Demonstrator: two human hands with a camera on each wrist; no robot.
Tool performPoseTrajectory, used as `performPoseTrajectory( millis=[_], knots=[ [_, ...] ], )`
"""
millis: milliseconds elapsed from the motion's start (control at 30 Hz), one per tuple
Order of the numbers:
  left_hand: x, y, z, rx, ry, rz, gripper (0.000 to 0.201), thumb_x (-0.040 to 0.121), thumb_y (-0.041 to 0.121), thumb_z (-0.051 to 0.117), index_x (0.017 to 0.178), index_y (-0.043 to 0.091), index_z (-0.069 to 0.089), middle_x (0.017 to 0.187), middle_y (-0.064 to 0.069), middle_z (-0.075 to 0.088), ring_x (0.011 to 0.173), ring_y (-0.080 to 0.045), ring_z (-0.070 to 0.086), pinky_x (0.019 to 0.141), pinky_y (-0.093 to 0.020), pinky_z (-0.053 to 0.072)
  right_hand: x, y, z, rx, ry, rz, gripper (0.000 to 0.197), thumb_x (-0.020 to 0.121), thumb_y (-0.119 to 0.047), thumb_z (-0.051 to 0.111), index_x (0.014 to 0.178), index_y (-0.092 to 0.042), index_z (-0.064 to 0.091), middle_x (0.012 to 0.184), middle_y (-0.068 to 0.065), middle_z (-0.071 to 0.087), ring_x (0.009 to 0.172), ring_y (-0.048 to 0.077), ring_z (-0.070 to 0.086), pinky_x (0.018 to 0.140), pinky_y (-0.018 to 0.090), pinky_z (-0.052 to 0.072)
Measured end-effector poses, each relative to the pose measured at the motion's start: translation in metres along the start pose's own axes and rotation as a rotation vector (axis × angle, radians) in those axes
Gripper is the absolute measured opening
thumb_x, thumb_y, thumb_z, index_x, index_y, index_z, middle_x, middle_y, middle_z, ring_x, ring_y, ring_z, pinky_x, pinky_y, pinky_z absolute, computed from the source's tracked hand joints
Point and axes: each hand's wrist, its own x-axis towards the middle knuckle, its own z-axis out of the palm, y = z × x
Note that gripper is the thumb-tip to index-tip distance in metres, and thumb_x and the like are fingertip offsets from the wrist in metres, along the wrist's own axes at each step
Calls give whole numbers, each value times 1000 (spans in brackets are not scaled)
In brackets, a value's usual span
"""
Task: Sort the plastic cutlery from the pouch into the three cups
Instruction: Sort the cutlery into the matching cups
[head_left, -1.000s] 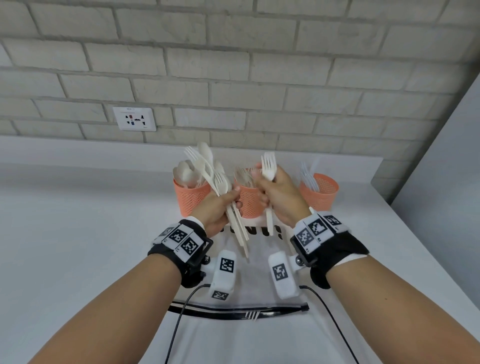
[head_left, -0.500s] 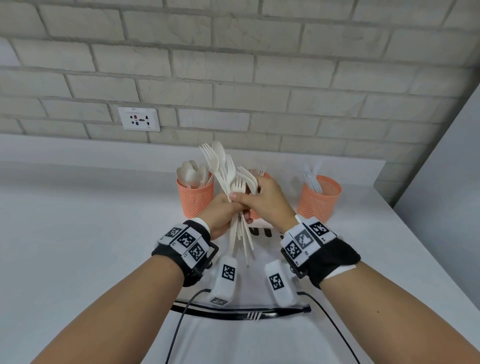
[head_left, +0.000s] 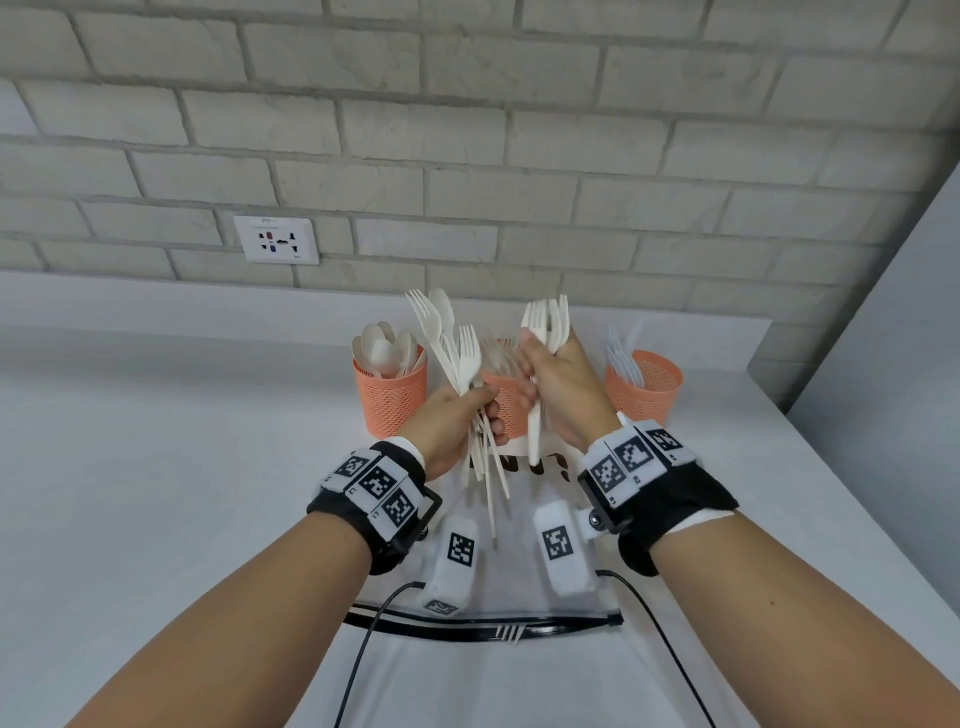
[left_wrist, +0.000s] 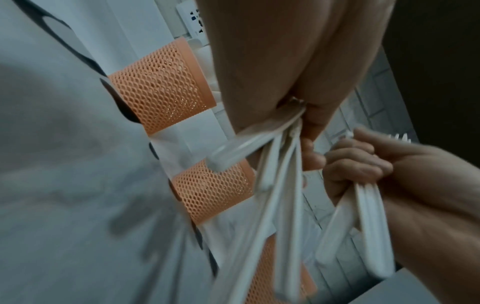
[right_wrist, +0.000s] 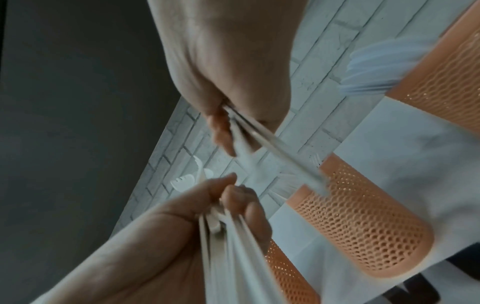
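My left hand grips a mixed bundle of white cutlery, forks and a spoon, held upright in front of the cups. My right hand grips a few white forks just to the right, above the middle orange mesh cup, which holds forks. The left cup holds spoons. The right cup holds clear knives. In the left wrist view the handles fan down from the left fist; the right fist holds its own handles. The white pouch lies flat below both wrists.
A grey brick wall with a socket stands behind a low ledge at the back. A grey panel rises at the right beside the table's right edge. Black cables run from the wrist cameras across the pouch.
The right hand reached into the left hand's bundle half a second ago; it now stands apart to the right, holding a few forks upright above the middle cup.
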Motion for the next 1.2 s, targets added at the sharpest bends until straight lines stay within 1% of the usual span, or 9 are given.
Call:
performPoseTrajectory(
  millis=[100,200,300,467,567,667,800,967,1200],
  knots=[
    [-2,-1,6,175,98,95,15,97,11,45,88,6,55,62,-5,51,51,-14,52,52,-22,52,-14,-6,4,-98,-125,41,23,85,-18,66,101,-3,57,51,-2,60,36,11,48,37,22,41],
    [0,-5,12,361,199,189,16,95,3,44,105,2,56,59,-3,55,45,-9,52,45,-16,45,-16,-3,7,-114,-98,53,18,84,-5,64,99,3,61,40,-9,53,29,3,40,32,15,32],
    [-1,-6,14,406,193,232,18,92,2,48,109,-2,55,62,-1,57,41,-3,51,45,-17,45,-8,3,6,-52,-11,105,13,90,-13,58,95,0,61,40,-10,49,33,5,38,36,18,30],
    [-1,-4,8,309,164,202,35,84,-4,56,118,-4,48,72,-2,57,44,-1,51,50,-24,46,-4,-2,6,-132,16,111,30,95,-24,50,94,1,66,78,13,71,64,25,67,62,35,56],
    [-7,2,5,194,82,185,35,81,-12,53,113,1,51,69,-1,60,49,-5,54,50,-22,44,-2,-6,6,-63,-16,108,27,97,-21,45,89,-3,63,70,7,71,62,20,69,58,29,57],
    [-11,7,3,27,5,134,12,87,5,46,91,9,57,58,3,54,47,-9,48,49,-24,40,0,-8,5,35,-8,136,27,99,-18,42,83,-4,57,56,3,67,54,18,67,55,28,56],
    [-7,8,-5,2,113,103,18,97,14,44,79,11,45,57,0,42,43,-10,40,46,-24,40,7,-11,5,-26,55,82,31,97,-23,46,69,-11,52,50,0,53,47,12,53,54,25,49],
    [-4,10,-23,62,163,141,11,97,14,44,87,9,45,59,1,47,52,-12,48,58,-25,48,41,-27,-6,92,211,-10,9,97,-14,46,99,-6,48,58,3,45,44,10,46,49,24,43],
    [-5,17,-35,109,148,191,20,97,15,46,77,10,46,60,0,43,49,-11,43,54,-25,42,86,-15,-2,109,416,-253,10,97,-10,44,105,-5,44,67,3,49,46,1,53,52,13,46]
  ],
)
